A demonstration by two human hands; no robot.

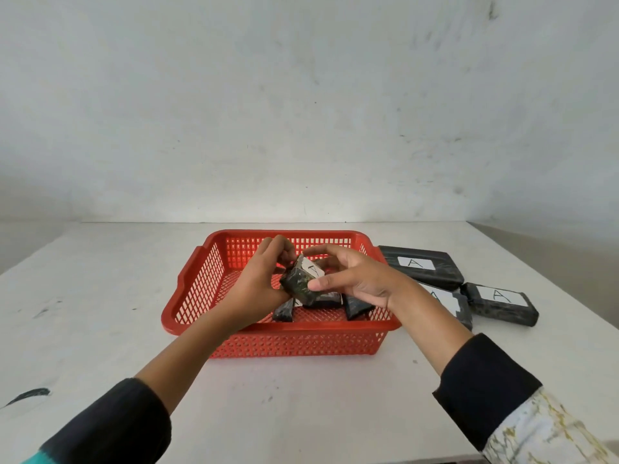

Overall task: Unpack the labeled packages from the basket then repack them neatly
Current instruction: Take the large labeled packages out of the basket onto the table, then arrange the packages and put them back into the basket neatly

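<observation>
A red plastic basket (201, 289) stands on the white table. Above its middle I hold a small black wrapped package (299, 281) with a white label, tilted. My left hand (258, 283) grips its left end and my right hand (355, 279) pinches its right side with thumb and fingers. Under my hands, several black packages (356, 306) lie on the basket floor, partly hidden. To the right of the basket, three black packages marked "A" lie on the table: a large one (422, 264), one (449, 301) partly behind my right wrist, and one (500, 303) further right.
The white table (301, 390) ends at a pale wall behind the basket, and its right edge runs diagonally past the unpacked packages. A dark smear (30, 395) marks the table at the near left.
</observation>
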